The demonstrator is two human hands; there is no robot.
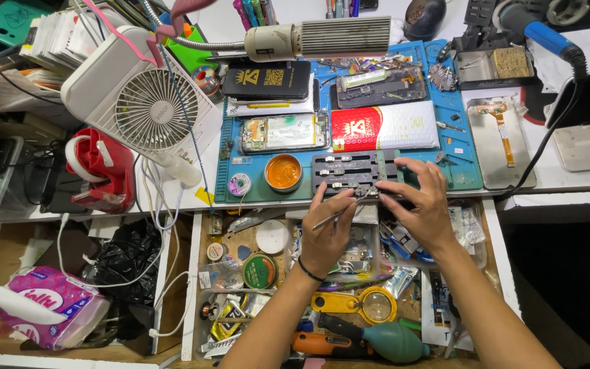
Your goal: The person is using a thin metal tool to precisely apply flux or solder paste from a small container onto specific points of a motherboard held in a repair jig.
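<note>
Bench: your white worktop (568,179) carries everything.
Mat: a blue rubber repair mat (464,145) lies on it.
Fan: a white desk fan (146,109) stands left.

single head cam, looks steeply down from above the bench, close range; blue work mat (455,130) top, open drawer (196,287) below.
</note>
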